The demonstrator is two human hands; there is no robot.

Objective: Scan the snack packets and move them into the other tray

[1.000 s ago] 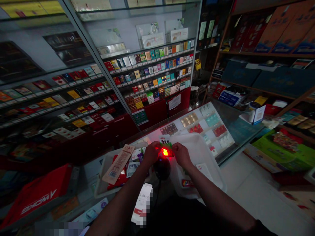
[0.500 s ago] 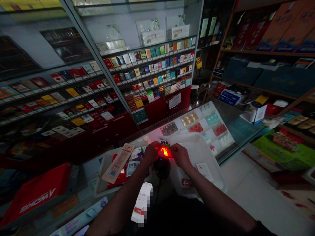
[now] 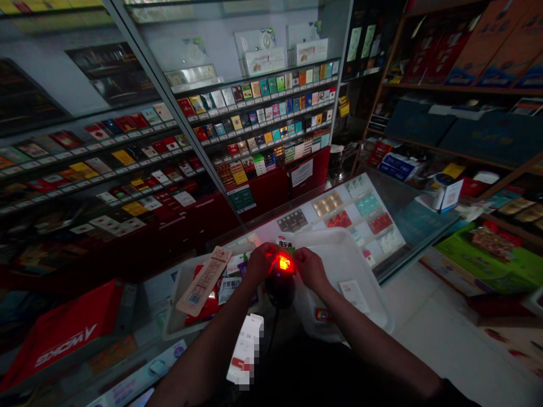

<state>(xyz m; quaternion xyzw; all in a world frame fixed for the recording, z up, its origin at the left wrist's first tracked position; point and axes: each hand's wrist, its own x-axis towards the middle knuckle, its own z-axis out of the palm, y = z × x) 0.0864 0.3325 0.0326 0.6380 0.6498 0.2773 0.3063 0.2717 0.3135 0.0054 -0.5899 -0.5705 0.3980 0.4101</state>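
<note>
Both my hands pinch a small green snack packet (image 3: 287, 246) by its two sides. My left hand (image 3: 259, 262) grips its left edge and my right hand (image 3: 310, 267) its right edge, fingers closed. The packet hangs just above a dark barcode scanner (image 3: 280, 287), whose red light glows on the packet's lower face. Left of the scanner stands a white tray (image 3: 180, 294) with several packets and a long tan package (image 3: 204, 281) leaning in it. Right of it lies another white tray (image 3: 345, 265) with a small card (image 3: 353, 296) inside.
The trays rest on a glass counter (image 3: 394, 209) showing cigarette packs below. A white phone-like device (image 3: 246, 349) lies near my left forearm. A red box (image 3: 63, 338) sits at lower left. Glass-fronted cigarette shelves (image 3: 263, 118) rise behind; wooden shelves (image 3: 458, 90) with cartons stand right.
The packet has shifted slightly in my hands over the scanner, the red glow staying on it. Both hands keep their grip; the view has tilted a little.
</note>
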